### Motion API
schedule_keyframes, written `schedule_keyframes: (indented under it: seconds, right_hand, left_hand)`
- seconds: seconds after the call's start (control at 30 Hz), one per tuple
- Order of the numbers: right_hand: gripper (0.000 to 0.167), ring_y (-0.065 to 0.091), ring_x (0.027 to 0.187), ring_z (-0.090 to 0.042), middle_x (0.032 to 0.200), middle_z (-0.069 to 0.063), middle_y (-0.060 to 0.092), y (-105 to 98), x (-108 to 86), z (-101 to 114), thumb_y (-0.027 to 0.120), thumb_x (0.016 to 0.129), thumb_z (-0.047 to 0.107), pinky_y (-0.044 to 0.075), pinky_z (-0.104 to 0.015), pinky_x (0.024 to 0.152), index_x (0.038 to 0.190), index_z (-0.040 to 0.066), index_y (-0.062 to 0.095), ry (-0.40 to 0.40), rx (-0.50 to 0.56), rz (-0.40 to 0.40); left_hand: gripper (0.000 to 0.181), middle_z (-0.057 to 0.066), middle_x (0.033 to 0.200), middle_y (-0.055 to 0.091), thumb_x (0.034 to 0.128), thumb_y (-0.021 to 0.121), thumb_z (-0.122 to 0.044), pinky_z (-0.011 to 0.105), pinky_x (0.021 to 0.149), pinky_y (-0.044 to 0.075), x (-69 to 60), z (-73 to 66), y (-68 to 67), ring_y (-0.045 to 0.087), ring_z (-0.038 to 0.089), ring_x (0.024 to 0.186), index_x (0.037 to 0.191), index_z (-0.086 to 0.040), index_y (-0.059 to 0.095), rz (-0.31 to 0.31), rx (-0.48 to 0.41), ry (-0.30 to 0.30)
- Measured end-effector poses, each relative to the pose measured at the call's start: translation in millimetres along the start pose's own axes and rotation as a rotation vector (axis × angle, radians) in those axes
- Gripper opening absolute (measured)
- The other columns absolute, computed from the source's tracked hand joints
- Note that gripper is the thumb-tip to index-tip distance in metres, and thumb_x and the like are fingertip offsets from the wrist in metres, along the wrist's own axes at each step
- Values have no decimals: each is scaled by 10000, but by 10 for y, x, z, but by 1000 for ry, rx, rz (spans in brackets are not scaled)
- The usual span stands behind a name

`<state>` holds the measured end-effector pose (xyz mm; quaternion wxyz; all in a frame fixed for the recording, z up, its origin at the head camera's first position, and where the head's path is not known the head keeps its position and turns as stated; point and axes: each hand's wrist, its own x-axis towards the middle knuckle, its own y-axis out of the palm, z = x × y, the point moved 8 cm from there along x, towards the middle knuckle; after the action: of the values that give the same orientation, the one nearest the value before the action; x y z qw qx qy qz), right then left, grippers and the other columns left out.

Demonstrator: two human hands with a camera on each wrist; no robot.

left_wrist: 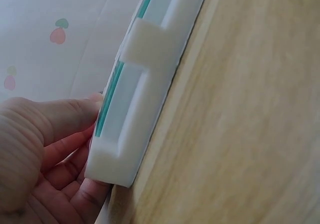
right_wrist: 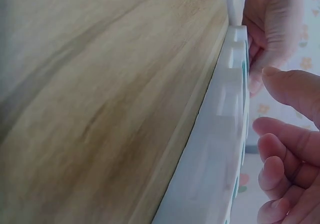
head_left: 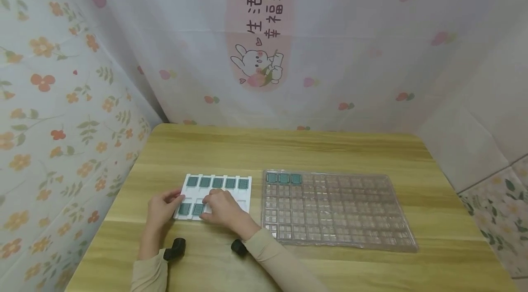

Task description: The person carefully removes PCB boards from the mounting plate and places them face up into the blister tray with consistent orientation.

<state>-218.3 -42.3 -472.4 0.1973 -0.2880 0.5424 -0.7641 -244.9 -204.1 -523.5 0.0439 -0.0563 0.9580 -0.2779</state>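
Observation:
A white foam tray (head_left: pixel 193 194) lies on the table in the head view, with several flat green square pieces (head_left: pixel 217 183) in recesses along its far side and two along its near side. My left hand (head_left: pixel 160 209) grips the tray's left end; in the left wrist view the thumb (left_wrist: pixel 70 115) lies on its upper face and curled fingers are at its end. Over the near row, my right hand (head_left: pixel 226 209) hovers beside a green piece (head_left: pixel 198 209). Its thumb and fingers are apart in the right wrist view, and nothing shows between them.
Right of the foam tray lies a clear plastic grid tray (head_left: pixel 346 212), three green pieces (head_left: pixel 283 178) in its far-left cells. Black wrist cameras (head_left: pixel 176 248) sit on both sleeves. Printed curtains (head_left: pixel 198 53) hang behind the wooden table (head_left: pixel 330 264) and on its left.

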Motion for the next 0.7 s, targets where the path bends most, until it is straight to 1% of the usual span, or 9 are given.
schedule_keyframes:
  seconds: [0.2,0.43,0.57,0.7]
  right_hand:
    - [283,559,695,-68,788,41,636,1,28,22,749,769,360,436,-167,621,925,124,739,-1,-16,1]
    - [290,588,724,-104,801,31,638,29,39,18,745,772,372,462,-204,638,934,132,742,11,-38,15]
    - [300,586,721,-100,793,36,635,41,49,21,745,771,385,464,-201,638,932,131,739,6,-38,13]
    - [281,577,706,-107,772,34,621,66,55,27,742,775,377,455,-211,622,909,130,735,9,-37,25]
  left_hand:
    - [276,190,915,676,841,678,-67,163,588,444,18,-13,-2,557,59,704,1074,81,657,-11,-3,20]
    - [266,181,901,672,849,673,-79,168,588,435,9,-30,0,557,98,718,1065,77,661,-10,14,16]
    - [272,178,907,671,850,671,-85,168,596,432,8,-36,-6,560,113,733,1070,74,660,-11,31,12]
    - [276,181,919,670,849,674,-87,165,602,434,-6,-34,-10,564,105,736,1074,71,659,-9,15,8]
